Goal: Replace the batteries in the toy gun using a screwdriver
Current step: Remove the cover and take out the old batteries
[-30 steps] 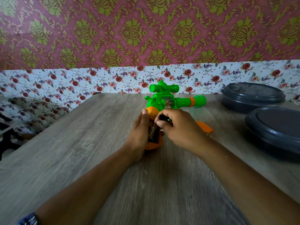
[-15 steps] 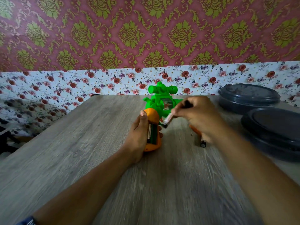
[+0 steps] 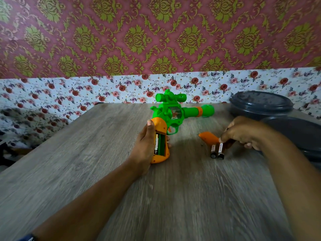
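Two hands at work: left hand (image 3: pixel 145 146) grips the toy gun (image 3: pixel 171 117) mid-worktop (image 3: pixel 86 153), compartment open. At three o'clock, right hand (image 3: pixel 243 132) pinches one battery (image 3: pixel 220 150); seat it squarely, matching polarity.

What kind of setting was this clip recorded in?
Most likely a room in a home, not a workshop: patterned wallpaper above a floral band, a wood-grain table, and two lidded grey containers beside the toy gun.

No legible text on the batteries (image 3: pixel 216 150)
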{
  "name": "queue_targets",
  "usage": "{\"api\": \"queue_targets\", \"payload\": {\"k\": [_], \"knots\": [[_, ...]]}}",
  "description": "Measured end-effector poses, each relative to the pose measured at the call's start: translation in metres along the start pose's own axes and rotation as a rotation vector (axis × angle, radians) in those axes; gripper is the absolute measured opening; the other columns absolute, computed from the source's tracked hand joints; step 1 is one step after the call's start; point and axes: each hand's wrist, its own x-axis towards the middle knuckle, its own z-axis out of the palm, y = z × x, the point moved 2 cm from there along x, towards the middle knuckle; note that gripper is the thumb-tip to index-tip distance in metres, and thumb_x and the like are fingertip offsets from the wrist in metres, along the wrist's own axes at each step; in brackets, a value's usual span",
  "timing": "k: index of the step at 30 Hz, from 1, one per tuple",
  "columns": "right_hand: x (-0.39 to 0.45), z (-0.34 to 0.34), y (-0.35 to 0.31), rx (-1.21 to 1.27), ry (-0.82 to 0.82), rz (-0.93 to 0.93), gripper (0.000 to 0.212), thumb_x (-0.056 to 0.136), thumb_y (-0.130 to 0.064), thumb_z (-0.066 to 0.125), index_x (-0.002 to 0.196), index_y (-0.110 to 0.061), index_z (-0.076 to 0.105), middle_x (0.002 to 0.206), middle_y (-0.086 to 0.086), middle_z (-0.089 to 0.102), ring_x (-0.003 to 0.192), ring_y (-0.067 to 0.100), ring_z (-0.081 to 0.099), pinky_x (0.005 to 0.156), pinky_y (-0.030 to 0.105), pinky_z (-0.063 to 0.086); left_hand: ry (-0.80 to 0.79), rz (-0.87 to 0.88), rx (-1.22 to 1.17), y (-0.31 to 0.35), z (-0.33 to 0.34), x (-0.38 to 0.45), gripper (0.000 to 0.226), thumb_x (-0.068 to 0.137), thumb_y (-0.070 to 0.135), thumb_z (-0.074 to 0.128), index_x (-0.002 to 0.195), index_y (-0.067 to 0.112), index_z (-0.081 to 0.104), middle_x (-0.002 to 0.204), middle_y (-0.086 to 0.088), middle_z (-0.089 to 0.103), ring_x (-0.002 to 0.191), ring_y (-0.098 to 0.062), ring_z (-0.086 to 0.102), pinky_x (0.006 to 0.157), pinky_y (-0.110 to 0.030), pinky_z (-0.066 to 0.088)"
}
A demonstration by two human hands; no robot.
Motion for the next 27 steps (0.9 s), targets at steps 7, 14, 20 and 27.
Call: {"api": "queue_targets", "payload": {"k": [7, 14, 20, 27], "knots": [[0.007, 0.007, 0.003, -0.049, 0.037, 0.002, 0.018, 0.080, -0.008, 0.068, 0.065, -0.002, 0.060, 0.057, 0.007, 0.061, 0.054, 0.017, 0.054, 0.054, 0.023, 0.041, -0.008, 0.006, 0.009, -0.003, -0.001, 0.002, 0.054, 0.097, 0.047, 0.023, 0.133, 0.012, 0.041, 0.083, -0.011, 0.062, 0.065, -0.019, 0.062, 0.060, -0.028, 0.053], [0.008, 0.014, -0.023, -0.076, 0.358, -0.364, 0.024, 0.089, -0.022, 0.057, 0.074, -0.004, 0.061, 0.063, 0.008, 0.053, 0.057, 0.021, 0.050, 0.049, 0.025, 0.031, -0.007, -0.001, 0.031, -0.003, -0.003, 0.004, 0.051, 0.097, 0.048, 0.022, 0.131, 0.015, 0.043, 0.084, -0.011, 0.063, 0.069, -0.020, 0.063, 0.063, -0.030, 0.053], [-0.020, 0.057, -0.061, 0.252, 0.448, -0.820, 0.030, 0.091, -0.026, 0.055, 0.079, 0.001, 0.065, 0.071, 0.019, 0.063, 0.061, 0.023, 0.054, 0.059, 0.033, 0.042, 0.011, 0.001, 0.085, -0.005, -0.003, 0.006, 0.054, 0.096, 0.053, 0.019, 0.117, 0.015, 0.051, 0.084, -0.009, 0.064, 0.063, -0.016, 0.065, 0.059, -0.027, 0.053], [-0.022, 0.082, -0.067, 0.512, 0.277, -0.899, 0.025, 0.085, -0.036, 0.048, 0.086, -0.017, 0.064, 0.076, 0.010, 0.069, 0.064, 0.010, 0.064, 0.066, 0.046, 0.055, -0.020, 0.045, 0.059, -0.008, -0.004, 0.009, 0.072, 0.087, 0.063, 0.022, 0.125, 0.010, 0.053, 0.099, -0.024, 0.062, 0.074, -0.024, 0.064, 0.065, -0.032, 0.051]]}}
